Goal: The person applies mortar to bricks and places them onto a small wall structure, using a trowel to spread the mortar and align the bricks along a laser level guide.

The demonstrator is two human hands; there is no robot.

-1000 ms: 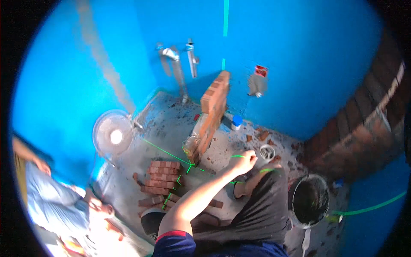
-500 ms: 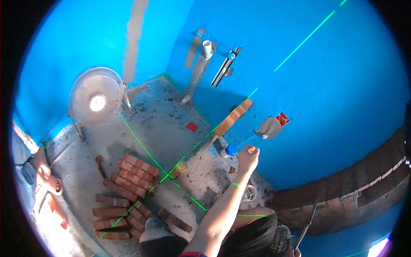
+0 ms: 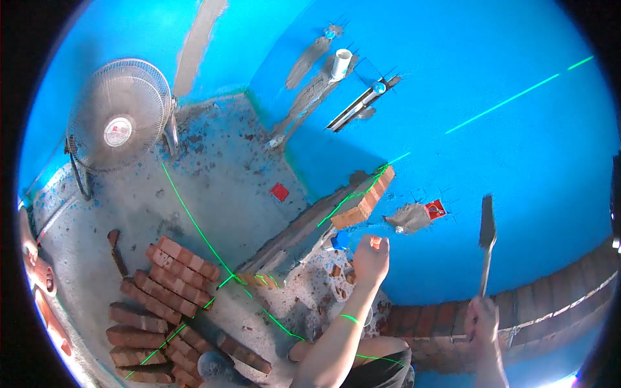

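Note:
My left hand (image 3: 370, 258) is raised at the middle, its fingers curled closed; whether they hold anything I cannot make out. It is just in front of a low brick wall segment (image 3: 291, 240), with a course of bricks (image 3: 362, 200) on its far end and a blue-and-white container (image 3: 337, 242) beside it. My right hand (image 3: 482, 317) grips the handle of a trowel (image 3: 486, 220), whose flat, dark grey blade points upward. A loose stack of red bricks (image 3: 169, 284) lies at the lower left. Green laser lines cross the bricks, floor and blue wall.
A standing fan (image 3: 119, 103) is at the back left of the dusty concrete floor (image 3: 213, 181). Pipes (image 3: 341, 64) and a red wall box (image 3: 435, 209) are set into the blue wall. A curved brick structure (image 3: 550, 304) borders the right. A co-worker's limbs (image 3: 32, 252) show at the left edge.
My view has tilted and turned. The trowel, only partly seen half a second ago, is now raised in my right hand. My left hand stays forward with its fingers curled.

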